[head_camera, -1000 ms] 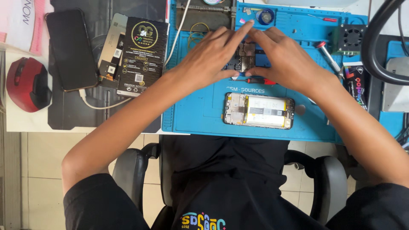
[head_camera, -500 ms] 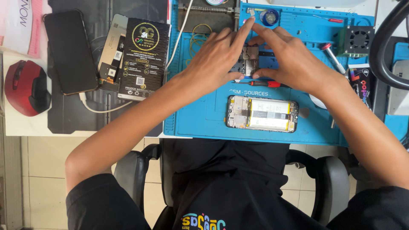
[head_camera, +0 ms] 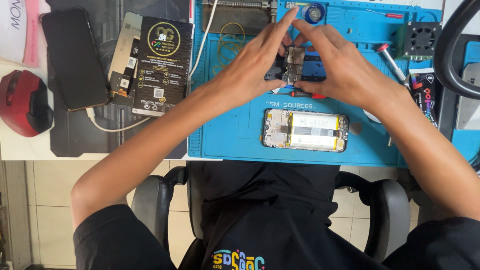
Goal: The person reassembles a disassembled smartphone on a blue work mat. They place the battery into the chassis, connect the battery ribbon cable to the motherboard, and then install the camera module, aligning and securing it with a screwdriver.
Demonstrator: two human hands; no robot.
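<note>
My left hand point(head_camera: 255, 62) and my right hand point(head_camera: 340, 65) meet over the blue work mat point(head_camera: 235, 135), both gripping a small dark phone circuit board point(head_camera: 292, 65) between their fingers. Just beneath the hands lies a small red-handled screwdriver point(head_camera: 305, 94). Nearer to me on the mat rests an opened phone body point(head_camera: 305, 130), face down, its pale battery and inner parts showing. Parts of the board are hidden by my fingers.
Left of the mat are a black phone point(head_camera: 72, 57) on a white cable, a black printed box point(head_camera: 162, 65) and a red mouse point(head_camera: 22, 102). A small black fan point(head_camera: 422, 40), another screwdriver point(head_camera: 392, 60) and a round blue pot point(head_camera: 314, 12) sit at the mat's far right.
The view has shifted slightly. Both hands stay on the board, their fingers adjusted a little around it. The opened phone has not moved.
</note>
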